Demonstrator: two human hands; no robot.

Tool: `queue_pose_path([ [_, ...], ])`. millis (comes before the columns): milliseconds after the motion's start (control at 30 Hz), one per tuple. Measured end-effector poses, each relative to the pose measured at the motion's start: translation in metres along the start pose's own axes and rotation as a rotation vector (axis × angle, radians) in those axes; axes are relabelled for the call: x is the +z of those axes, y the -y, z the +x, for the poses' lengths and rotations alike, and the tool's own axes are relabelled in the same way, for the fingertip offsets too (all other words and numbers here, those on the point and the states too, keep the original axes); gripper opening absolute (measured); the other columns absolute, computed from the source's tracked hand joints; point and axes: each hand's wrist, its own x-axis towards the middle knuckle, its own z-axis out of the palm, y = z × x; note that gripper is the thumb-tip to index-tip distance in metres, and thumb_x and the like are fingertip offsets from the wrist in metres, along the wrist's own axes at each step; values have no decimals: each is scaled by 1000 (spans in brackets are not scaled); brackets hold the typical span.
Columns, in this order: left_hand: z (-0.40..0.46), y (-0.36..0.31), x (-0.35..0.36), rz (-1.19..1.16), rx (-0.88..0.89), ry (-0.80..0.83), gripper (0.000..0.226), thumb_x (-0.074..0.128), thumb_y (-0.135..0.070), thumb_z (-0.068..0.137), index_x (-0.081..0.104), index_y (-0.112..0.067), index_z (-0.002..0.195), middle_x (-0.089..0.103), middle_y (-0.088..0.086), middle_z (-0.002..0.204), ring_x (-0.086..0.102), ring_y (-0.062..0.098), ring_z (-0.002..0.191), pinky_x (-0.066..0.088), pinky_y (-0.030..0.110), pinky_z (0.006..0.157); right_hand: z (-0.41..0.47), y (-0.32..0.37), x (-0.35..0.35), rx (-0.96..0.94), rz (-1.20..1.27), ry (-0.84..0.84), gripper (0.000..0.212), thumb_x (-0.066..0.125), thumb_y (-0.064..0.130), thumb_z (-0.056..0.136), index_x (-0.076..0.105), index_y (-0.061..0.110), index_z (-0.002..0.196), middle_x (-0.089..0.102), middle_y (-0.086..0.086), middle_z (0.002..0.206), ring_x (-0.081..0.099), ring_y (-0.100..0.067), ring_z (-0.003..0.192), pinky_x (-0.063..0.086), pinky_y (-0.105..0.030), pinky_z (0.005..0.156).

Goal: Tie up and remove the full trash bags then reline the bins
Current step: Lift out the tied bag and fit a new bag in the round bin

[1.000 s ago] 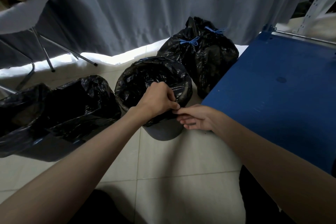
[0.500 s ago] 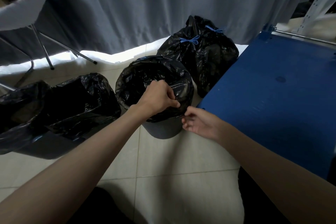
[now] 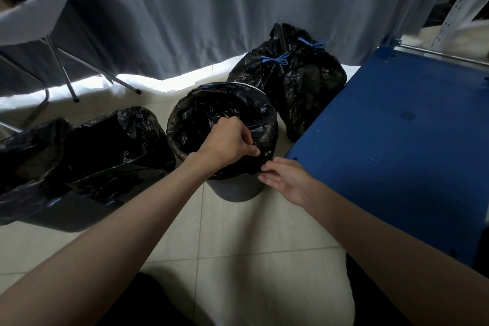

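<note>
A round grey bin (image 3: 235, 189) stands on the tiled floor, lined with a black bag (image 3: 211, 114) folded over its rim. My left hand (image 3: 229, 144) grips the liner's folded edge at the near right of the rim. My right hand (image 3: 287, 178) sits just right of it, fingers fairly straight, fingertips touching the liner's lower edge. Two tied black trash bags (image 3: 296, 82) with blue drawstrings stand behind the bin. A second bin (image 3: 60, 216) at the left wears a loose black liner (image 3: 111, 145).
A blue panel (image 3: 397, 145) rises close on the right. A grey curtain (image 3: 185, 13) hangs behind. A white chair with metal legs (image 3: 60, 66) stands at the far left. Another black bag (image 3: 18, 167) lies at the left edge.
My right hand drew back from the liner half a second ago and now touches its lower edge again. My left hand keeps its grip on the rim.
</note>
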Motion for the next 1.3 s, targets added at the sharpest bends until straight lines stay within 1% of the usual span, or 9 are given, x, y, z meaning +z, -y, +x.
queue_pose_path([
  [133,0,0,0,3,3,3,18,87,-35,68,71,-26,68,70,-4,72,65,10,75,52,26,68,-1,-3,-3,-15,122,75,25,61,-7,90,63,0,114,72,-14,109,71,-22,98,59,-30,86],
  [200,0,0,0,8,9,2,19,87,-34,69,70,-27,67,70,-3,73,66,11,76,53,27,69,-2,-3,-9,-30,137,148,27,58,-1,94,62,4,121,73,-9,111,70,-19,102,55,-30,89],
  [367,1,-1,-2,16,14,4,20,88,-35,67,68,-29,65,71,-3,73,65,11,75,49,25,69,-2,-1,-31,91,-138,233,9,57,11,98,62,14,104,64,0,96,60,-12,84,45,-23,66],
  [500,2,0,-1,13,17,5,21,88,-34,67,67,-30,64,71,-3,72,66,11,75,48,24,68,-3,10,-32,92,52,273,18,52,8,99,61,15,84,56,1,78,53,-12,70,38,-24,61],
  [667,2,1,-2,27,27,23,21,89,-33,66,69,-28,65,70,-3,72,65,12,75,50,25,69,3,17,-19,141,-267,61,10,48,11,97,52,14,88,61,-3,70,46,-14,62,36,-25,54],
  [867,-6,7,-18,162,106,146,24,87,-25,66,64,-26,65,66,-10,68,63,12,74,48,26,68,7,45,1,-88,-144,-113,8,53,24,96,60,19,98,66,-1,95,60,-15,84,46,-28,68],
  [1033,-11,21,-39,352,12,345,36,90,-27,57,60,-26,76,62,-11,76,60,15,79,53,34,73,9,56,9,-267,-267,-161,29,67,25,90,60,17,117,63,2,102,61,-12,90,53,-28,76],
  [1133,-12,18,-39,281,19,239,55,91,-47,52,53,-24,85,60,-6,86,57,18,81,50,38,72,10,56,14,-294,-316,-134,37,73,20,86,59,15,120,68,-1,109,66,-14,99,55,-29,81],
  [1300,-8,5,-18,106,99,64,25,76,-49,77,72,-26,86,70,-7,81,65,14,82,55,39,79,10,53,18,-307,-241,-117,36,75,10,84,59,3,116,71,-14,108,70,-21,89,58,-34,84],
])
